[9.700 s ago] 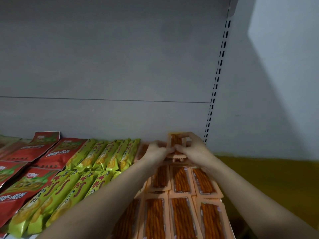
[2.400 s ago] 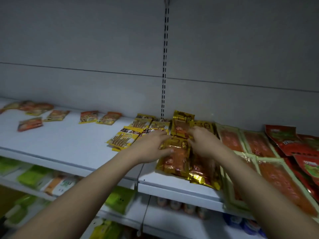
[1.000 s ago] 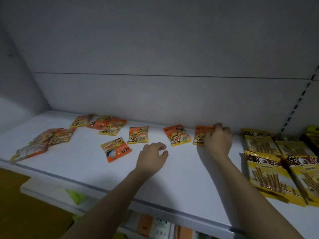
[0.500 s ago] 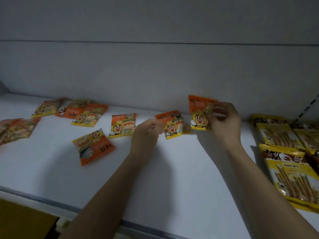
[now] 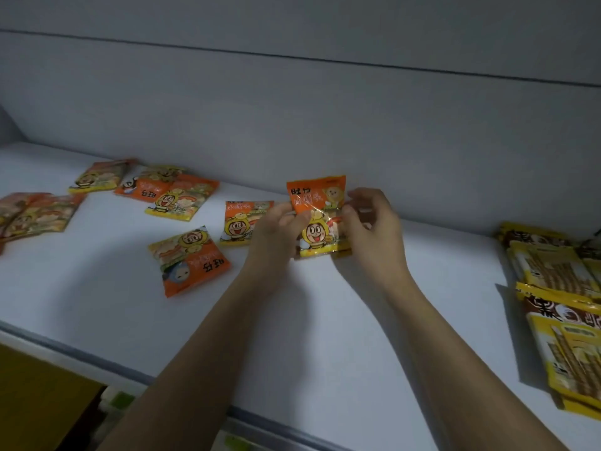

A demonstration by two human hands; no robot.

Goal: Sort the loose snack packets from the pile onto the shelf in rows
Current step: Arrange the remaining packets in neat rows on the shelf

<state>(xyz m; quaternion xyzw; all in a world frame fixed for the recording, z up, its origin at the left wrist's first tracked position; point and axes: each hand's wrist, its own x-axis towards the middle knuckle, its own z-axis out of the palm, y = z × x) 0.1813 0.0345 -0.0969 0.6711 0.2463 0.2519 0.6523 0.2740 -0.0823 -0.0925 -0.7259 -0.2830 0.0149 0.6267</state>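
Near the middle of the frame, the fingers of the left hand (image 5: 276, 231) pinch the left edge of an orange and yellow snack packet (image 5: 320, 216), and the fingers of the right hand (image 5: 370, 229) are curled onto its right edge. The held packet stands upright between the two hands, lifted just above the shelf (image 5: 325, 320), orange band at the top and a cartoon face on the yellow lower half. A second packet edge shows just behind its lower right corner; I cannot tell whether the right hand holds that too.

The shelf is a flat white board with a grey front lip running from lower left toward the bottom centre. Behind it rises a plain grey back wall (image 5: 325, 109) with one dark seam across the top.

To the left of the hands lie loose packets of the same kind: one (image 5: 242, 222) just beside the left hand, one (image 5: 188, 260) turned upside down nearer the front, a small overlapping cluster (image 5: 172, 195) in the upper left, and a further heap (image 5: 35, 214) at the left edge. At the right edge lie yellow and brown stick-snack packs (image 5: 562, 323), overlapping in rows, well apart from the hands.
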